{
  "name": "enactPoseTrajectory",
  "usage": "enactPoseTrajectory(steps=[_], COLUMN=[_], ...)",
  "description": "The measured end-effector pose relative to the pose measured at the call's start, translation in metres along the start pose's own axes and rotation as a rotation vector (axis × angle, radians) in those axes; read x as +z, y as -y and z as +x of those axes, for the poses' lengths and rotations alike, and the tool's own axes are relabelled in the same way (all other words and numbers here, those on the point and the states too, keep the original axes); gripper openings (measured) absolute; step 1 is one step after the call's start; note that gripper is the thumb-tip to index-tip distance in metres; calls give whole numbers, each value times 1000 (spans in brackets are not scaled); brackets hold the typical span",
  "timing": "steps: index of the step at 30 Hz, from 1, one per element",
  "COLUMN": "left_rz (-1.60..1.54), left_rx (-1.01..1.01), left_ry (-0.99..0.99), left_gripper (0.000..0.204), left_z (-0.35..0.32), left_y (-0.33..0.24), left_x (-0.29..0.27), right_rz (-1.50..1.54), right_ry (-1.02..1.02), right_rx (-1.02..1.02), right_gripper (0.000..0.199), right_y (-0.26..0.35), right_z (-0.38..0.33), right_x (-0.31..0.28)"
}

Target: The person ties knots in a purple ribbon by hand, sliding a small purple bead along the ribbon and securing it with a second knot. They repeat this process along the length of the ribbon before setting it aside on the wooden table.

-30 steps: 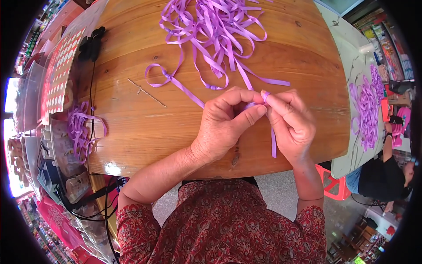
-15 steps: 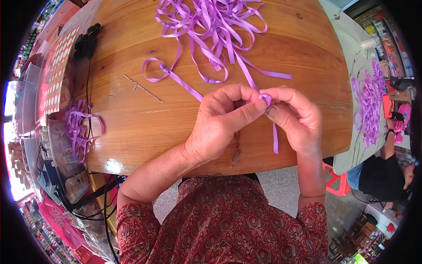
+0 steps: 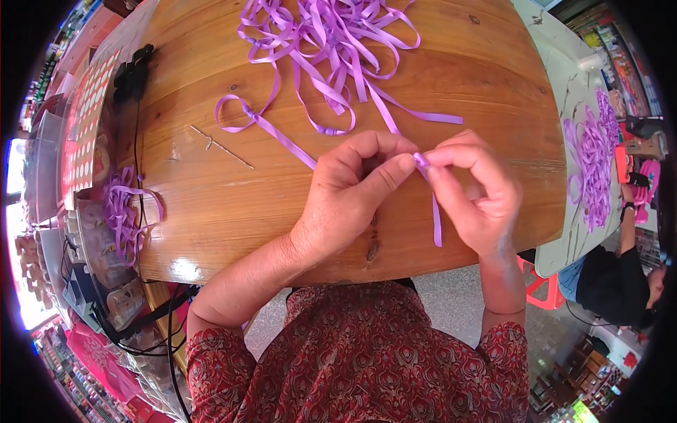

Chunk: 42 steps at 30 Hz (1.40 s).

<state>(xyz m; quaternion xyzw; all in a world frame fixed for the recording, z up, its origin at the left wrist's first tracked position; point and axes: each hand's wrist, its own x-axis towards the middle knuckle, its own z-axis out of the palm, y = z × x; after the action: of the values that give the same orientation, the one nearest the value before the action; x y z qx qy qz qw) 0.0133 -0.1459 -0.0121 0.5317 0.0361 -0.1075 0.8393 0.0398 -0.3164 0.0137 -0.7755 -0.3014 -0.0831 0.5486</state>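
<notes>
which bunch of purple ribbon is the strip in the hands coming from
The big loose pile of purple ribbon at the table's far edge. The pinched strip trails back to it; the bunch at the left and the one on the right table lie apart.

My two bare hands and a patterned red top.

My left hand [image 3: 352, 194] and right hand [image 3: 476, 194] wear no gloves, rings or watch that I can see, and both forearms are bare down to the elbow. My sleeves [image 3: 218, 366] are short and loose, ending just above the elbows on each side. The top [image 3: 367, 359] is dark red, printed all over with a small repeating ornamental pattern in paler red and brownish tones, something like tiny leaf or paisley shapes. The cloth lies in soft folds over my chest and shoulders. My nails are short and plain.
</notes>
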Motion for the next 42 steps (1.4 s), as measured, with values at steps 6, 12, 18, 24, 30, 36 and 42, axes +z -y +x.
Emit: enactPoseTrajectory(steps=[6, 12, 18, 24, 30, 36, 42], left_rz=[751, 886, 319, 251, 628, 572, 538], left_rx=[423, 500, 171, 214, 749, 607, 486], left_ry=[24, 92, 66, -86, -73, -3, -87], left_gripper=[14, 17, 8, 9, 19, 14, 9], left_z=[6, 7, 8, 2, 2, -2, -4], left_y=[-13, -24, -18, -11, -2, -3, -3], left_x=[-6, -13, -7, 4, 2, 1, 1], right_rz=[-634, -685, 483, 950, 579, -99, -220], right_ry=[-57, 105, 377, 78, 31, -32, -39], right_rx=[-236, -259, 448, 426, 209, -38, -107], right_gripper=[28, 26, 21, 30, 31, 40, 36], right_y=[-5, -4, -3, -10, -7, -1, -1], right_z=[3, -7, -8, -3, -1, -1, -4], right_x=[-22, -29, -35, 0, 6, 11, 17])
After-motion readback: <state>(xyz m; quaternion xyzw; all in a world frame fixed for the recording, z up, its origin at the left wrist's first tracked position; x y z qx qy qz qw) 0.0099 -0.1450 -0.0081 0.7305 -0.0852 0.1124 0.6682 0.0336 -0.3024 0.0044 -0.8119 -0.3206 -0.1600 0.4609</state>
